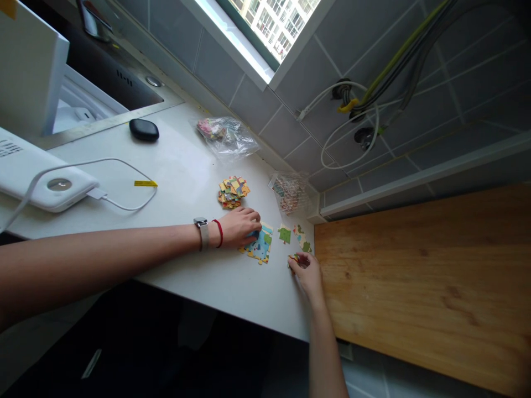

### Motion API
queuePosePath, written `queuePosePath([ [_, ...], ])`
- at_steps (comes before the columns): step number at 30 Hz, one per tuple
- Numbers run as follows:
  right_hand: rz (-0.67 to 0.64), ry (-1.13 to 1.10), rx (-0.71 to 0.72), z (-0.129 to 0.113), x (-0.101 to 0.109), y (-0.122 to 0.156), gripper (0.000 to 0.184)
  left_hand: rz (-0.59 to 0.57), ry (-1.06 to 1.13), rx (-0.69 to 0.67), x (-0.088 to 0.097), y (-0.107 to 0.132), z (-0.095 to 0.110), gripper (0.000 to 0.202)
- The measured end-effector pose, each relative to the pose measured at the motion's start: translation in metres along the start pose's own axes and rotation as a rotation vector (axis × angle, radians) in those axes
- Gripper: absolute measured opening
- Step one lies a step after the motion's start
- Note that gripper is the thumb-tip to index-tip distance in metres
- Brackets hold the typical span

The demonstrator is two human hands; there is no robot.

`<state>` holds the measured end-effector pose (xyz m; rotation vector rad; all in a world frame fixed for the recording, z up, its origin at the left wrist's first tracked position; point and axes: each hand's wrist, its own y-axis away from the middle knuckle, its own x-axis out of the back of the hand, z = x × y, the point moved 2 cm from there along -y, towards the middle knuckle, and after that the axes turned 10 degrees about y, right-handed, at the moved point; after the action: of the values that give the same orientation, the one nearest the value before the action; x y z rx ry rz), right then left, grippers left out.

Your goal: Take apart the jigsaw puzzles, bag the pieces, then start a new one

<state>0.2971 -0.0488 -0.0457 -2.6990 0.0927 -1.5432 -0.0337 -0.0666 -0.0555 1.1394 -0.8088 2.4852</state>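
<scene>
My left hand, with a watch and a red band at the wrist, rests fingers-down on a joined patch of jigsaw pieces on the white counter. My right hand is curled, pinching a small puzzle piece at the counter's right edge. Two loose green pieces lie just beyond it. A heap of unsorted pieces sits further back.
Two clear bags of pieces lie near the tiled wall. A black case, a white power bank with cable and a sink are to the left. A wooden board adjoins the counter on the right.
</scene>
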Motion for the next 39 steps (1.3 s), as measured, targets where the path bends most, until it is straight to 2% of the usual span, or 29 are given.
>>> queuePosePath([
  [7,0.070,0.038,0.067,-0.034,-0.019,0.001,0.031,0.012,0.010,-0.010,-0.001,0.000,-0.002,0.020],
  [12,0.091,0.047,0.078,-0.049,-0.022,0.006,0.036,-0.006,0.015,0.001,0.000,0.000,-0.001,0.021],
  [15,0.069,0.134,0.003,-0.050,-0.017,0.007,0.048,-0.002,0.018,0.001,0.000,0.000,-0.001,0.021],
  [19,-0.107,0.103,-0.135,-0.045,-0.013,0.000,0.061,0.016,0.020,-0.007,-0.001,0.000,-0.002,0.020],
  [25,-0.163,0.018,-0.195,-0.039,-0.014,-0.013,0.053,-0.001,0.020,0.003,0.001,0.000,0.000,0.021],
  [31,-0.191,-0.103,-0.254,-0.038,-0.013,-0.012,0.042,0.007,0.017,0.001,0.002,0.000,0.001,0.021],
  [39,-0.204,-0.231,-0.340,-0.044,-0.012,-0.018,0.043,0.005,0.016,0.004,0.003,0.001,0.002,0.021],
])
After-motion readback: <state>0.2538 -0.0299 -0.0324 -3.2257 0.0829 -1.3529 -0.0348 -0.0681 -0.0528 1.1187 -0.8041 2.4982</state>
